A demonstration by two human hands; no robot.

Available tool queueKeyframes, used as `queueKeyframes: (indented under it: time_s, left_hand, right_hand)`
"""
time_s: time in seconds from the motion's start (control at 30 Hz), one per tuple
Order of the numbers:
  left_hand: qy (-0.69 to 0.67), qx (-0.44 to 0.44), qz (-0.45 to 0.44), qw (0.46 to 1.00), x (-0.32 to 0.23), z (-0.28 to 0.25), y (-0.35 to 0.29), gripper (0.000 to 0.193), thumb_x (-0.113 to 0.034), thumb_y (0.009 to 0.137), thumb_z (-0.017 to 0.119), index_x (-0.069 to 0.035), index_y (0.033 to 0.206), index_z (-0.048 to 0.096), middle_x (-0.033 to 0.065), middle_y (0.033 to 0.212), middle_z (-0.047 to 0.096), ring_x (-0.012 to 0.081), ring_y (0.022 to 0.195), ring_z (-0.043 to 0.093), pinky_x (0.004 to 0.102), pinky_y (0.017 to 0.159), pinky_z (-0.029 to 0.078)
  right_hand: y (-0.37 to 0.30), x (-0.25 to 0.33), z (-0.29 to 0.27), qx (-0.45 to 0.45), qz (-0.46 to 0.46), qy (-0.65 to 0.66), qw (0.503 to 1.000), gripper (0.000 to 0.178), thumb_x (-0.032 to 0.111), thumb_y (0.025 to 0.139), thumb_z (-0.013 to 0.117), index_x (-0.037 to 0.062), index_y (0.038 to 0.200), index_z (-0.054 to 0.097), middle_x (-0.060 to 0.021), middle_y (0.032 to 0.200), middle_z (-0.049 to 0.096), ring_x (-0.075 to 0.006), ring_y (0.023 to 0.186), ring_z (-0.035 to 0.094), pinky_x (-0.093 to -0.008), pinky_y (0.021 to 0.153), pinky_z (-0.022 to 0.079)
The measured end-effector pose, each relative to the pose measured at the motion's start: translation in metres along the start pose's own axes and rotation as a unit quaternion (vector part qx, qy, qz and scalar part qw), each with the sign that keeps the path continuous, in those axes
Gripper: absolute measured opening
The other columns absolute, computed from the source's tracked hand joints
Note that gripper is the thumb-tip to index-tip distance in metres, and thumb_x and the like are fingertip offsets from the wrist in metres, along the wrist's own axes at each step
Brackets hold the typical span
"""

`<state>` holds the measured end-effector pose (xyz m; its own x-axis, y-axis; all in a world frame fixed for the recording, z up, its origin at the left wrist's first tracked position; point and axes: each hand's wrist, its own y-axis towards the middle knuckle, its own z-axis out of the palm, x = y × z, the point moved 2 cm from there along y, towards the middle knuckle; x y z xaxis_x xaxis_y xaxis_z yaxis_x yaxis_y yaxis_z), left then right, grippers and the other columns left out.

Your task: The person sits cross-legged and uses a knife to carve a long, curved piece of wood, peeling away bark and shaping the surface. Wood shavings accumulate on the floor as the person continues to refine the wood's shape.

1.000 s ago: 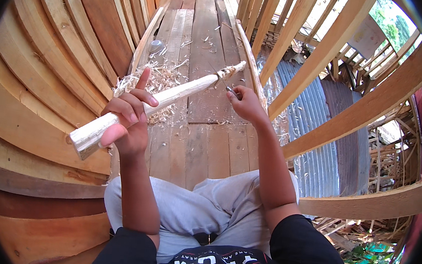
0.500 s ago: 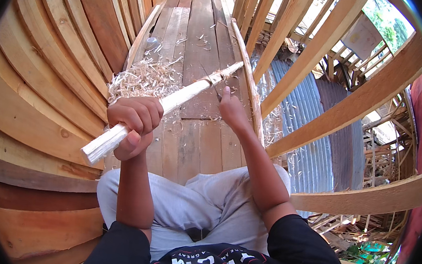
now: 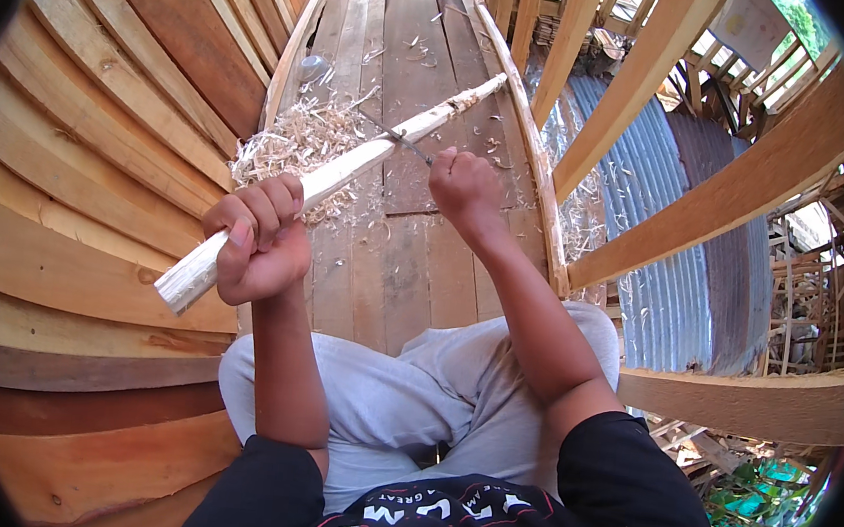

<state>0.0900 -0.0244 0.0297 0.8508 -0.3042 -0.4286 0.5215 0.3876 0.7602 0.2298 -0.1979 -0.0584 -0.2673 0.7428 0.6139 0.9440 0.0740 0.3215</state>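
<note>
A pale, peeled wooden pole (image 3: 350, 165) slants across the view from lower left to upper right. My left hand (image 3: 260, 236) is wrapped round it near its lower end, which sticks out past the fist. The far end reaches the raised wooden edge strip at the right of the planks. In my right hand (image 3: 466, 187), closed in a fist, is the handle of a knife. The thin dark knife blade (image 3: 398, 137) lies across the pole at about its middle. Patches of darker bark show on the pole's far part. My fingers hide most of the handle.
Curled wood shavings (image 3: 297, 142) are heaped left of the pole on the plank floor (image 3: 411, 273). A small round clear object (image 3: 313, 68) lies behind them. Wooden boards (image 3: 78, 183) line the left. Slatted railing (image 3: 648, 93) stands right, with a corrugated metal roof (image 3: 646, 223) below it.
My right hand has drawn the knife back along the pole toward me, its fist turning. My left hand has shifted slightly nearer. The whole view has tilted a little.
</note>
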Motion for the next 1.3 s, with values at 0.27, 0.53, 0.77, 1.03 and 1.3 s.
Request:
queueKeyframes:
  time_s: [0.27,0.53,0.77,1.03,1.3]
  left_hand:
    - [0.049,0.051,-0.014,0.997,0.009,0.019,-0.006,0.024,-0.019,0.079,0.048,-0.015,0.062,0.031,-0.0027,0.053,0.029,0.0127,0.053,0.025,0.0335,0.061,0.027]
    - [0.058,0.026,-0.004,0.998,0.015,0.025,-0.01,0.025,-0.02,0.079,0.048,-0.016,0.062,0.03,-0.0032,0.052,0.028,0.0121,0.053,0.025,0.0329,0.062,0.028]
    - [0.058,0.031,-0.006,0.998,0.016,0.028,-0.015,0.026,-0.019,0.079,0.048,-0.015,0.061,0.029,-0.0028,0.052,0.027,0.0122,0.053,0.025,0.0335,0.062,0.028]
    - [0.07,0.05,0.0,0.996,0.014,0.034,-0.016,0.024,-0.017,0.078,0.047,-0.014,0.061,0.029,-0.0018,0.052,0.027,0.0125,0.053,0.025,0.0326,0.059,0.027]
    - [0.068,0.041,-0.004,0.997,0.007,0.04,-0.016,0.024,-0.016,0.077,0.047,-0.015,0.061,0.029,-0.0017,0.052,0.028,0.0124,0.052,0.026,0.033,0.059,0.027]
  right_hand:
    - [0.003,0.01,-0.01,-0.003,-0.025,0.009,1.0,0.049,0.028,0.09,0.037,-0.0013,0.065,0.067,-0.0262,0.067,0.063,-0.0446,0.066,0.064,-0.0538,0.067,0.051]
    - [0.007,0.007,-0.011,-0.014,-0.016,0.002,1.0,0.05,0.029,0.09,0.037,-0.0003,0.062,0.066,-0.0254,0.063,0.062,-0.0438,0.062,0.063,-0.0527,0.064,0.052]
    - [0.009,0.014,-0.02,-0.024,-0.03,0.005,0.999,0.051,0.029,0.092,0.039,-0.0034,0.062,0.064,-0.0265,0.061,0.06,-0.0432,0.061,0.063,-0.0518,0.06,0.052]
    - [0.003,0.016,-0.02,0.007,0.007,0.006,1.0,0.054,0.03,0.093,0.035,-0.0006,0.062,0.065,-0.0257,0.064,0.063,-0.0447,0.063,0.064,-0.0526,0.062,0.052]
    - [0.009,-0.003,-0.009,-0.003,0.022,-0.013,1.0,0.054,0.031,0.094,0.035,-0.0022,0.065,0.066,-0.0252,0.064,0.063,-0.0438,0.063,0.064,-0.0525,0.066,0.053]
